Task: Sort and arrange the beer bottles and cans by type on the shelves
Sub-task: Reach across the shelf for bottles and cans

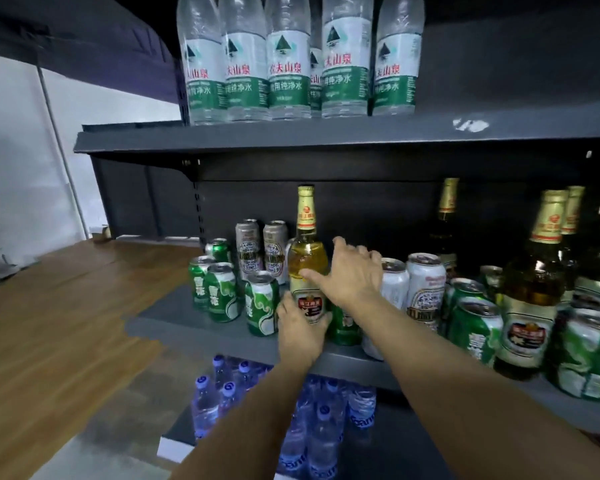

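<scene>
A clear beer bottle (pixel 307 258) with golden beer and a gold foil neck stands on the dark middle shelf (pixel 201 327). My left hand (pixel 300 332) grips its base at the red label. My right hand (pixel 349 271) reaches past its right side, fingers spread, thumb touching the glass. Green cans (pixel 222 292) stand to the bottle's left, with silver cans (pixel 262 247) behind them. White cans (pixel 425 289) sit just right of my right hand. Further right are dented green cans (pixel 475 327) and several brown beer bottles (pixel 530 292). One green can (pixel 343 325) is partly hidden under my right wrist.
Large water bottles (pixel 288 57) with green labels line the top shelf (pixel 291 133). Small blue-capped water bottles (pixel 323 431) fill the bottom shelf. A wooden floor (pixel 59 323) and a white wall lie to the left of the shelf unit.
</scene>
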The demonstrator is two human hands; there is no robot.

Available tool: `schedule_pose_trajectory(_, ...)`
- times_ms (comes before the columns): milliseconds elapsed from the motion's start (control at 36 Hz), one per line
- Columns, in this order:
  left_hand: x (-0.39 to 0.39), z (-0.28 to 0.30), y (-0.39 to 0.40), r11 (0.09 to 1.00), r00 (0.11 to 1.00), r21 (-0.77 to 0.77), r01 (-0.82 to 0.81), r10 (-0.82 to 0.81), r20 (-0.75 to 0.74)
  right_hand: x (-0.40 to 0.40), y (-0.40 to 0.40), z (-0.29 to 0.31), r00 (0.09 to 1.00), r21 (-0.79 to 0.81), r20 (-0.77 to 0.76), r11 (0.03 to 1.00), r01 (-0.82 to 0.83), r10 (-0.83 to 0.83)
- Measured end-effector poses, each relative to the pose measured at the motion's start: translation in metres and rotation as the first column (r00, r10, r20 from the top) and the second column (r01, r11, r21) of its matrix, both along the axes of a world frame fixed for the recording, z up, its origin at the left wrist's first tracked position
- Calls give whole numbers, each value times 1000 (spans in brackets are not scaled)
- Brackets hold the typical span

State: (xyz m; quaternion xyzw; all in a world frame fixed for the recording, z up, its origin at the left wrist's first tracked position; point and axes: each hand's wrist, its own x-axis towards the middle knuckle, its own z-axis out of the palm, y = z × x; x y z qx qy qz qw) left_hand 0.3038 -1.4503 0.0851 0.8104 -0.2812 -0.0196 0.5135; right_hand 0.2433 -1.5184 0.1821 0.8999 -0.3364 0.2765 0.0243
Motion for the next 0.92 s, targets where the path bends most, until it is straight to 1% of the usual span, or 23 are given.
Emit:
schedule_pose_trajectory(56, 5, -1, -4, 998, 999, -54, 20, -22, -40, 12, 3, -2, 1000, -84, 0, 996, 19, -19)
schedule_pose_trajectory(111, 9, 0, -8, 997, 997, -75, 33, -39, -74, 22, 7, -1, 999, -97, 39, 995, 22, -19)
schedule_pose_trajectory(222, 18, 0, -13, 993, 986, -116, 21, -39, -159, 39, 11, -1, 997, 40, 54, 998, 56, -58)
schedule_pose_trajectory(306, 20, -2, -16, 994, 985, -106, 34, -51, -164, 46, 12, -8, 993, 91, 97, 994, 63, -72)
schedule_pose_trajectory(389, 19, -3, -13, 995, 991, -103, 14, -27, -131, 44, 16, -11, 979, 152, 196, 988, 30, -59)
schedule_pose_trajectory(444, 17, -3, -8, 993, 994, -118, 8, -21, -110, 39, 22, -11, 972, 146, 234, 989, -1, -34)
schedule_pose_trajectory(528, 7, -2, 7, 990, 999, -143, -8, 1, -54, 26, 35, -12, 963, 89, 269, 994, -60, 34)
schedule_pose_trajectory(639, -12, 6, 34, 990, 996, -122, -76, 81, 35, 3, 56, -6, 949, -34, 297, 994, -99, 105)
schedule_pose_trajectory(694, -23, 11, 46, 989, 991, -117, -87, 98, 91, -14, 67, -1, 941, -68, 314, 992, -111, 126)
schedule_pose_trajectory(806, -59, 19, 69, 996, 983, -72, -43, 55, 177, -59, 83, 1, 922, -60, 360, 990, -126, 140)
schedule_pose_trajectory(917, -118, 17, 82, 998, 980, -15, 57, -53, 193, -125, 91, -5, 926, -21, 360, 994, -108, 109)
